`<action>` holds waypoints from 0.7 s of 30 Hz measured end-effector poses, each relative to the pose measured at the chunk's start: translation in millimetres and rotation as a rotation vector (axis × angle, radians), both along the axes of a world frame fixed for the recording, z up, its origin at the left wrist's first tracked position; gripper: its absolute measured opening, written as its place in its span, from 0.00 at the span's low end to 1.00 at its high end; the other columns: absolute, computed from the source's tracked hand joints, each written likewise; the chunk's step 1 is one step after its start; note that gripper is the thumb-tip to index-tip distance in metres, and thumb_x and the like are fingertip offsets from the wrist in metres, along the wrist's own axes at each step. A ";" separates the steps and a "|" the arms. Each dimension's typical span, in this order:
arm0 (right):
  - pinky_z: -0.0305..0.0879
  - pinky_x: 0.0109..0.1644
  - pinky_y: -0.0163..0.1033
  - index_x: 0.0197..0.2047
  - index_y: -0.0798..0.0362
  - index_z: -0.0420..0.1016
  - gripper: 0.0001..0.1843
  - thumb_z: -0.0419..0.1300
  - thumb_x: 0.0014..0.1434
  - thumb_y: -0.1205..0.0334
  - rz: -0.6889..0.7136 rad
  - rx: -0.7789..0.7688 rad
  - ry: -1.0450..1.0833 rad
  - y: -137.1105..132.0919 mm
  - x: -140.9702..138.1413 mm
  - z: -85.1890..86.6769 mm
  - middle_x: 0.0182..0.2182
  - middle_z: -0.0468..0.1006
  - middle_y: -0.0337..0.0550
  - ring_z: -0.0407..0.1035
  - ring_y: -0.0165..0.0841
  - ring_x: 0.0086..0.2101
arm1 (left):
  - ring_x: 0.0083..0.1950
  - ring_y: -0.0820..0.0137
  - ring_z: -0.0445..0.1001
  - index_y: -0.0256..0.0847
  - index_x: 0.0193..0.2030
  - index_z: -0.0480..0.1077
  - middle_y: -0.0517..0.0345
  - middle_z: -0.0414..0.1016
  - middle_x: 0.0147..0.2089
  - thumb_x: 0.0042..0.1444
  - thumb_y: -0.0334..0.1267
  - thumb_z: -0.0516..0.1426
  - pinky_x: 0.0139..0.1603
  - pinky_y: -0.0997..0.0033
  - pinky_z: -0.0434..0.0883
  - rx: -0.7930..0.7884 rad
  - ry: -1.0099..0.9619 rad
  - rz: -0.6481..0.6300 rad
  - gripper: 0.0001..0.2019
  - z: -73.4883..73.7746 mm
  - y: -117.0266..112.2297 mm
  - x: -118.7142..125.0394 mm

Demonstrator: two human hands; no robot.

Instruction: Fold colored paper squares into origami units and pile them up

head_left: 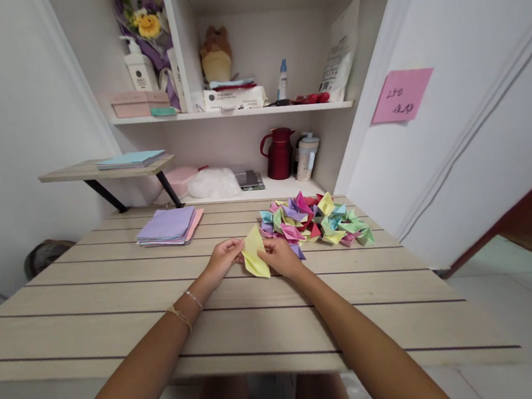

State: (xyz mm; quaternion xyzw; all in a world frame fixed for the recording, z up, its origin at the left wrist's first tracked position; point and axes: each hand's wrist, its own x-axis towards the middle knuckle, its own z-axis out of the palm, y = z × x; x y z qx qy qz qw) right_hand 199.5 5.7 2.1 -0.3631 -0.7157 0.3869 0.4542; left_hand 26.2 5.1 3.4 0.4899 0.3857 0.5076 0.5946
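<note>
Between my two hands is a sheet of yellow origami paper (255,253), partly folded and held just above the wooden table (242,330). My left hand (225,259) pinches its left edge between thumb and fingers. On the opposite edge, my right hand (282,255) grips the paper, with some fingers hidden behind it. Right behind my right hand lies a heap of folded paper boats (296,215) in pink, purple, yellow, green, blue and red. A stack of purple and pink paper sheets (168,226) rests at the back left of the table.
A small raised shelf (66,173) at left bears blue paper sheets (131,159). Behind the table, a dark red jug (279,154), a pale bottle (307,157) and a white plastic bag (215,183) stand in the cabinet. A pink note (402,95) is stuck on the right wall.
</note>
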 end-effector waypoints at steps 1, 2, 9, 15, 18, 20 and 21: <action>0.63 0.26 0.33 0.36 0.55 0.78 0.12 0.56 0.50 0.65 -0.018 0.056 -0.070 -1.5 -0.3 1.2 0.23 0.76 0.38 0.68 0.31 0.24 | 0.27 0.75 0.71 0.33 0.33 0.72 0.57 0.74 0.27 0.42 0.43 0.64 0.31 0.77 0.69 -0.011 0.000 -0.004 0.15 0.8 -0.6 -0.2; 0.63 0.26 0.33 0.34 0.55 0.79 0.12 0.54 0.51 0.65 -0.051 0.107 -0.124 -3.2 -0.6 2.5 0.22 0.76 0.38 0.68 0.31 0.23 | 0.27 0.75 0.72 0.34 0.33 0.72 0.56 0.74 0.28 0.42 0.44 0.64 0.31 0.76 0.69 -0.026 -0.006 -0.009 0.15 1.9 -1.4 -0.4; 0.65 0.31 0.34 0.41 0.49 0.79 0.21 0.52 0.47 0.71 -0.142 0.225 -0.159 -8.1 1.4 9.1 0.33 0.80 0.41 0.69 0.31 0.26 | 0.32 0.68 0.76 0.34 0.40 0.71 0.49 0.77 0.35 0.43 0.44 0.64 0.32 0.72 0.71 -0.091 -0.014 -0.070 0.19 7.7 -6.1 -1.9; 0.65 0.27 0.33 0.39 0.56 0.78 0.18 0.55 0.44 0.67 0.036 -0.045 0.112 -5.4 -0.5 6.7 0.26 0.78 0.41 0.69 0.30 0.24 | 0.29 0.70 0.75 0.35 0.42 0.69 0.52 0.77 0.32 0.37 0.36 0.67 0.30 0.74 0.69 -0.037 0.005 0.046 0.23 7.1 -4.3 -3.4; 0.63 0.24 0.32 0.39 0.57 0.77 0.17 0.60 0.43 0.64 0.127 -0.180 0.191 -7.5 -2.0 7.3 0.19 0.73 0.37 0.67 0.28 0.20 | 0.28 0.70 0.75 0.35 0.38 0.69 0.53 0.77 0.31 0.37 0.36 0.67 0.31 0.73 0.69 -0.011 -0.039 0.148 0.20 7.0 -1.2 -5.1; 0.62 0.24 0.31 0.39 0.57 0.76 0.19 0.65 0.42 0.61 0.148 -0.214 0.198 -8.5 -2.0 8.1 0.18 0.72 0.36 0.66 0.27 0.20 | 0.28 0.71 0.74 0.35 0.35 0.69 0.54 0.77 0.30 0.37 0.37 0.67 0.30 0.74 0.69 0.003 -0.095 0.175 0.17 7.7 0.2 -6.3; 0.61 0.24 0.31 0.40 0.56 0.76 0.21 0.66 0.40 0.60 0.141 -0.222 0.202 -8.5 -1.6 8.4 0.18 0.72 0.36 0.65 0.26 0.20 | 0.28 0.72 0.74 0.35 0.34 0.69 0.55 0.77 0.30 0.37 0.36 0.67 0.30 0.75 0.69 0.008 -0.126 0.177 0.16 8.4 0.6 -6.8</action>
